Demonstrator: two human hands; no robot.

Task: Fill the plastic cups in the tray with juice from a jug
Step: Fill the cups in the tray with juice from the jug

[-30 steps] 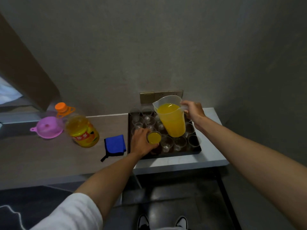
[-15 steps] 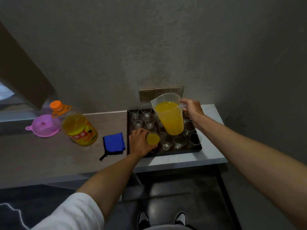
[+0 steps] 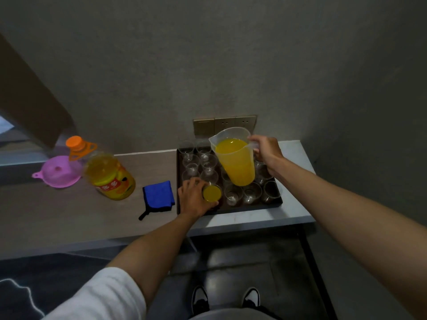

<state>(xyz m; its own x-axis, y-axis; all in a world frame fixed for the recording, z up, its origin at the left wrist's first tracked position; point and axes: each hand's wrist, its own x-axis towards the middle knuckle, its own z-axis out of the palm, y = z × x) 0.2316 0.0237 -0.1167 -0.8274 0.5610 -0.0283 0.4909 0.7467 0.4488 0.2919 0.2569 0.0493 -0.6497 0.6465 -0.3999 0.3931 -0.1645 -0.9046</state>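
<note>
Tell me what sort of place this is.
Probably a home or hotel room corner, not a proper kitchen: a narrow grey side table against a plain wall, brass wall sockets, dark carpet.

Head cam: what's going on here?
A person is filling clear plastic cups in a dark tray on a table. The right hand holds a jug of orange juice by its handle, upright above the tray, not pouring. The left hand grips the one filled cup at the tray's front left. The other cups visible look empty.
</note>
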